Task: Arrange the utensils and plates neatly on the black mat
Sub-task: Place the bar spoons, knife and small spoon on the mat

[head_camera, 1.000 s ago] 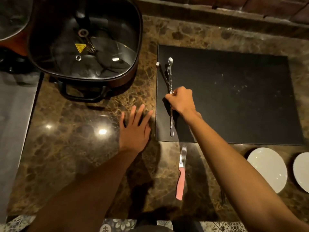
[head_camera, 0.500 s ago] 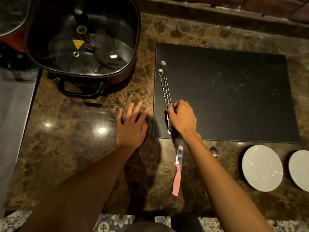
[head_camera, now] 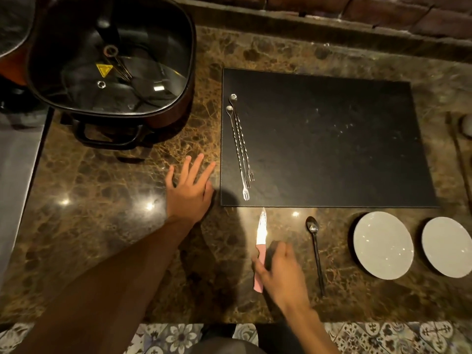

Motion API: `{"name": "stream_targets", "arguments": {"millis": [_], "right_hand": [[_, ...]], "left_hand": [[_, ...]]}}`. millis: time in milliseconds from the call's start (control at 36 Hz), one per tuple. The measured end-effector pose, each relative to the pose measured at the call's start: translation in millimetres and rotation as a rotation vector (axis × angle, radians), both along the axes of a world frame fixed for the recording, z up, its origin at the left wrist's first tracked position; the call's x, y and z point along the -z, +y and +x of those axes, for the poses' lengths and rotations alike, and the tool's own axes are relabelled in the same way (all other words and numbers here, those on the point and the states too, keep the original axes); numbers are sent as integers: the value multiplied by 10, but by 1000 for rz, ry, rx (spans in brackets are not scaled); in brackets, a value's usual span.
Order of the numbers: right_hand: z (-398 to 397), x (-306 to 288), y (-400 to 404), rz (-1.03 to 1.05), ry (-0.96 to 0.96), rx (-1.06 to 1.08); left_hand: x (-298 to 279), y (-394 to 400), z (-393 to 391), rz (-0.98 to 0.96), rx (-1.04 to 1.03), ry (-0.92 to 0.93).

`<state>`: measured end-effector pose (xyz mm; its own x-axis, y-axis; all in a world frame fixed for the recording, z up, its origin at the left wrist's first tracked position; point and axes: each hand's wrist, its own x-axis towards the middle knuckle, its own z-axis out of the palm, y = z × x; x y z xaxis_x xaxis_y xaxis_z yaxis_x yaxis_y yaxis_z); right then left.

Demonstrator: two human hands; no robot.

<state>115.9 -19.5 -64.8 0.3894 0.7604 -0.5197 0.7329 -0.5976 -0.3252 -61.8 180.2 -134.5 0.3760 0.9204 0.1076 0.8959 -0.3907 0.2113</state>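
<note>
The black mat (head_camera: 332, 139) lies on the brown marble counter. Two long twisted metal skewer forks (head_camera: 240, 146) lie side by side along its left edge. A pink-handled knife (head_camera: 261, 231) rests on the counter just below the mat, with a dark spoon (head_camera: 315, 249) to its right. Two grey plates (head_camera: 383, 245) (head_camera: 447, 246) sit at the lower right. My left hand (head_camera: 189, 190) lies flat and spread on the counter, left of the mat. My right hand (head_camera: 281, 274) is blurred and lies over the knife's handle; whether it grips the handle is unclear.
A large square black pot with a glass lid (head_camera: 109, 60) stands at the back left. The counter's front edge (head_camera: 178, 321) runs above a patterned tile floor. A brick ledge lines the back. Something partly visible sits at the far right edge.
My right hand let go of the skewer forks on the mat and dropped down to the knife's handle. The spoon is now uncovered. My left hand stayed put.
</note>
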Motion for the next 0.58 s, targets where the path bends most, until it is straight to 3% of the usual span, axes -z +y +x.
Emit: {"name": "stream_targets", "arguments": {"millis": [194,361,444,583], "right_hand": [[91,-38,-67,9,0,37],[408,-113,-2,91,67,141],[671,-182,299,203,40,193],[1126,-195,1085,205,-36,184]], "left_hand": [[101,12,-14,3,-21,64],[98,5,2,58,-20,8],[89,9,-3,34,-21,4],[59,17,13,-38,-40,52]]}}
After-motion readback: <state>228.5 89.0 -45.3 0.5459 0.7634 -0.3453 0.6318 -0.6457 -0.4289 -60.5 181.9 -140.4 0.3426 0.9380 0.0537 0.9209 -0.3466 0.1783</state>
